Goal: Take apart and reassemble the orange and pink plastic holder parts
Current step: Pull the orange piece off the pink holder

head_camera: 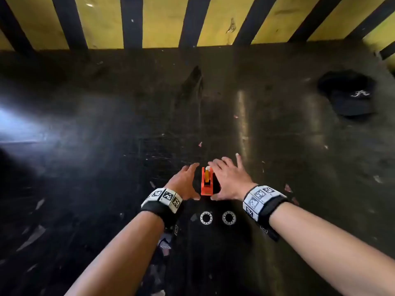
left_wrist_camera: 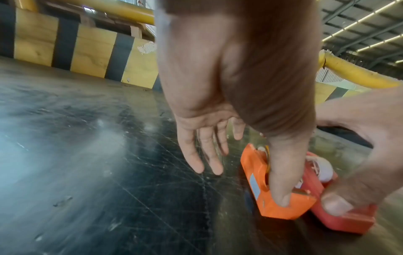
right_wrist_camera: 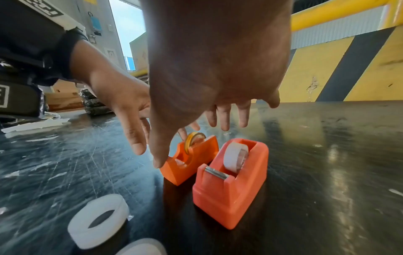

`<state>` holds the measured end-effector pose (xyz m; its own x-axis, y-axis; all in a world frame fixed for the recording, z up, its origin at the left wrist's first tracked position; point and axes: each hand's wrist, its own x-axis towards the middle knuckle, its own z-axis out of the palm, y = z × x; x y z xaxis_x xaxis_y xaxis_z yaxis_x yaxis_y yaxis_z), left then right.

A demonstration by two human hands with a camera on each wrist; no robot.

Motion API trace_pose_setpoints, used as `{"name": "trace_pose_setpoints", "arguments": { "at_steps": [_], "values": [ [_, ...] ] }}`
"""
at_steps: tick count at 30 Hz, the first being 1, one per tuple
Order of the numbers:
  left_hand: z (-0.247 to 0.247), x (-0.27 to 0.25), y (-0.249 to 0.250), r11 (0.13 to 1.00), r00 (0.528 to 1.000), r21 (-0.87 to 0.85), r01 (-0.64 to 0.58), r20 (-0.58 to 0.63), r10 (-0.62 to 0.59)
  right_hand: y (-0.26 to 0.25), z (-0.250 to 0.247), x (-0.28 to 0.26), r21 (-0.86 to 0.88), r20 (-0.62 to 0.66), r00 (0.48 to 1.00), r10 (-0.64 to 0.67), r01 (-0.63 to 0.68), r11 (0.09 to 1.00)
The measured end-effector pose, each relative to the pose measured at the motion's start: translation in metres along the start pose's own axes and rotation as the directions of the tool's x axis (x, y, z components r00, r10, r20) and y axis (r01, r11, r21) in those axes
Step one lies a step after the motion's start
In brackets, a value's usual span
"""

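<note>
An orange holder (head_camera: 207, 182) with a yellow tape roll stands on the dark table between my hands. A pink holder (right_wrist_camera: 231, 189) with a white roll stands right beside it; the head view does not show it. My left hand (head_camera: 188, 180) hovers at the left of the orange holder (left_wrist_camera: 257, 181), fingers straight, with its thumb tip touching the holder's near end. Over both holders my right hand (head_camera: 226, 178) is spread, fingers straight. In the left wrist view its thumb lies against the pink holder (left_wrist_camera: 344, 220). Neither hand grips anything.
Two loose white tape rolls (head_camera: 206, 217) (head_camera: 228, 217) lie flat just in front of the holders. A black cap (head_camera: 348, 92) sits at the far right. A yellow-and-black striped barrier (head_camera: 162, 22) closes the table's far edge. Paper scraps litter the scratched surface.
</note>
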<state>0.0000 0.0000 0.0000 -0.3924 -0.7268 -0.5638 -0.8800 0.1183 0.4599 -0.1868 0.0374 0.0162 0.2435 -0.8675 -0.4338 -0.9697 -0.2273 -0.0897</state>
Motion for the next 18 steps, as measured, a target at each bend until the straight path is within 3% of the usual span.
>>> {"name": "trace_pose_setpoints", "arguments": {
  "at_steps": [4, 10, 14, 18],
  "values": [
    [0.008, 0.012, -0.007, 1.000, 1.000, -0.016, -0.024, 0.004, 0.024, 0.000, 0.007, 0.014, -0.052, -0.043, 0.999, -0.012, 0.010, 0.999],
    [0.006, 0.007, -0.015, 0.988, 0.989, -0.076, -0.133, -0.070, 0.128, 0.003, 0.013, 0.010, 0.197, -0.181, 0.983, -0.034, 0.070, 0.978],
    [-0.007, -0.008, -0.016, 0.963, 0.961, -0.128, -0.239, -0.171, 0.215, 0.007, 0.005, -0.002, 0.550, -0.236, 0.972, 0.002, 0.132, 0.824],
    [-0.020, -0.024, -0.013, 0.962, 0.961, -0.123, -0.245, -0.163, 0.224, 0.006, 0.005, -0.011, 0.635, -0.262, 0.965, -0.019, 0.187, 0.749]
  ]
}}
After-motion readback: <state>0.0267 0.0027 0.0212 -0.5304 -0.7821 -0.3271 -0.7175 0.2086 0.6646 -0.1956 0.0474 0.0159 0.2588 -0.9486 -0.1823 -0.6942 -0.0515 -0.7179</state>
